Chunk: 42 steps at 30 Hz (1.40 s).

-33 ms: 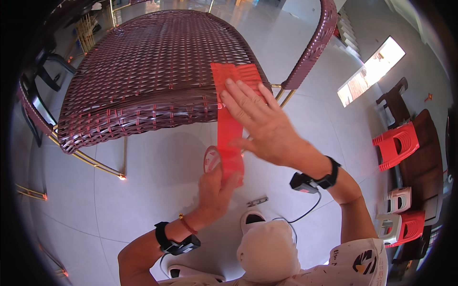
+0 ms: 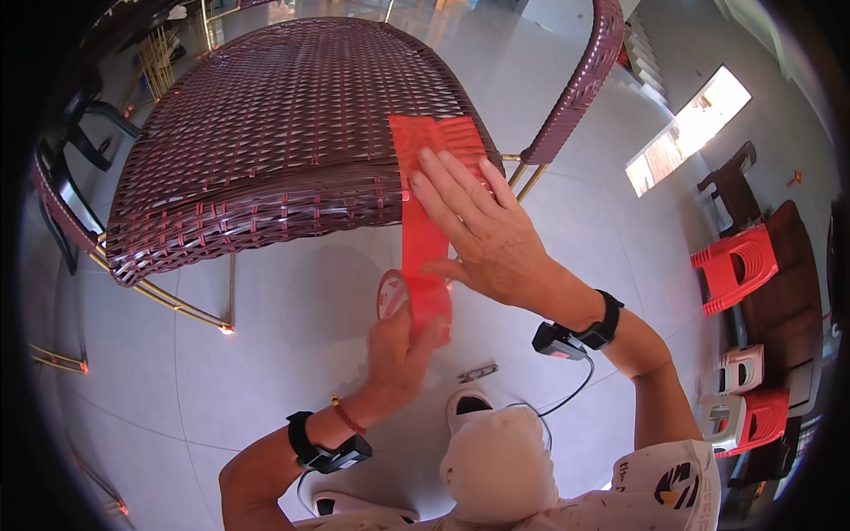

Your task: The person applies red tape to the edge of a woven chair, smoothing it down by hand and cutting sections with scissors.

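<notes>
Evidently, my open right hand (image 2: 491, 234) lies flat on the red tape strip (image 2: 423, 243) at upper centre, bracing it against the wicker chair seat (image 2: 292, 115), while my left hand (image 2: 397, 354) grips the tape roll (image 2: 420, 296) at centre, seemingly for tension.

Tape (image 2: 425, 243) bright red; chair seat (image 2: 292, 102) dark maroon, criss-cross weave

Place: likely a home | tiled floor (image 2: 292, 380) — stacked red stools (image 2: 737, 268) — dark wooden furniture (image 2: 786, 305)
</notes>
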Each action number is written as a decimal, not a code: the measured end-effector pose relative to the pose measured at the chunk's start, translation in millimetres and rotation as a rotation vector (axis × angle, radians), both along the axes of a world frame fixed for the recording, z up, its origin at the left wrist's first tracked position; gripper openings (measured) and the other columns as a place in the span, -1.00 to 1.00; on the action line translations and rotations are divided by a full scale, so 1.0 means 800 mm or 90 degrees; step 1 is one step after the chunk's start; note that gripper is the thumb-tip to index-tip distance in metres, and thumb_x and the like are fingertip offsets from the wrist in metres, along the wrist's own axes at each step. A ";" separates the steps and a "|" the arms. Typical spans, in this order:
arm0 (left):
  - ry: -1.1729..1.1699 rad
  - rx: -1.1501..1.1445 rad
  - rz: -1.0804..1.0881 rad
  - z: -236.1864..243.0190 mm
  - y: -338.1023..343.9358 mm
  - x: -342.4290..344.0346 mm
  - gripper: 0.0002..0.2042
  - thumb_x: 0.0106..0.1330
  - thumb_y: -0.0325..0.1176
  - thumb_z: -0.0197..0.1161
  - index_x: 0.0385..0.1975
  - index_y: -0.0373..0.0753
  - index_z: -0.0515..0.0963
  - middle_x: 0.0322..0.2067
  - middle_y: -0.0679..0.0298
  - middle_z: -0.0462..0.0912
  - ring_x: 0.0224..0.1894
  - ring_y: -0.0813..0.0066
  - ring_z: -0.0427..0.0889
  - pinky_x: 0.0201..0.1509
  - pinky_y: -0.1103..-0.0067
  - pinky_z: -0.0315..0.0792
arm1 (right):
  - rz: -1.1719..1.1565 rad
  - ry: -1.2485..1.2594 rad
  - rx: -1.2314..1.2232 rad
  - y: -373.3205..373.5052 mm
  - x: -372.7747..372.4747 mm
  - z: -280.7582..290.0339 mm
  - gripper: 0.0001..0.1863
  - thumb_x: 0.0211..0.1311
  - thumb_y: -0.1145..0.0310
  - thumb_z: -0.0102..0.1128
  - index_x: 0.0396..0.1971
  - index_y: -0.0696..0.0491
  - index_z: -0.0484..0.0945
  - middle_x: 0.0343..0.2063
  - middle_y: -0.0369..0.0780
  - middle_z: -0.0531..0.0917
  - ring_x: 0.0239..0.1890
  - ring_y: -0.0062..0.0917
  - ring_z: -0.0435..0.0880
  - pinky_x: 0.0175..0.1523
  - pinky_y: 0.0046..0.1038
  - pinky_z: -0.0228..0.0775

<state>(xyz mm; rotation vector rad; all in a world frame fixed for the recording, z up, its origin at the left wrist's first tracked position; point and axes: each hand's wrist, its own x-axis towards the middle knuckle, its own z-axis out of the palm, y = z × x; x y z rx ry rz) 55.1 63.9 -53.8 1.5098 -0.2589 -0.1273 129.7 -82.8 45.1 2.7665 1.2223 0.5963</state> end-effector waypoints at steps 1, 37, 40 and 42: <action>-0.004 -0.011 0.002 -0.002 0.000 0.001 -0.77 0.32 -0.39 -0.01 -0.18 -0.44 0.41 -0.45 0.24 0.55 -0.43 0.60 0.54 -0.27 0.59 0.52 | -0.001 -0.001 -0.001 -0.004 -0.003 -0.005 -0.13 0.01 -0.04 0.17 0.24 0.16 0.10 0.28 -0.12 0.12 0.33 -0.37 0.07 0.35 -0.23 -0.15; -0.063 0.103 0.060 -0.024 -0.007 0.009 -0.78 0.25 -0.27 0.06 -0.31 -0.31 0.48 -0.56 0.13 0.61 -0.47 0.25 0.64 -0.36 0.43 0.44 | 0.058 0.129 0.106 0.012 0.089 0.037 -0.40 0.32 -0.03 -0.22 -0.19 0.29 0.52 0.02 -0.10 0.34 0.04 -0.33 0.33 0.22 -0.35 0.11; -0.033 0.072 0.021 -0.013 -0.005 0.010 -0.83 0.30 -0.42 0.02 -0.28 -0.43 0.42 -0.48 0.22 0.56 -0.45 0.58 0.55 -0.31 0.58 0.48 | 0.054 0.102 0.145 0.022 0.080 0.029 -0.42 0.26 -0.02 -0.09 -0.36 0.31 0.55 -0.06 -0.10 0.36 -0.03 -0.33 0.34 0.16 -0.36 0.13; -0.040 0.068 0.018 -0.013 -0.004 0.012 -0.83 0.31 -0.42 0.02 -0.28 -0.43 0.41 -0.48 0.22 0.56 -0.45 0.59 0.54 -0.30 0.58 0.49 | 0.053 0.118 0.121 0.027 0.076 0.033 -0.39 0.22 -0.03 -0.03 -0.43 0.35 0.55 -0.17 -0.09 0.38 -0.07 -0.31 0.34 0.15 -0.35 0.13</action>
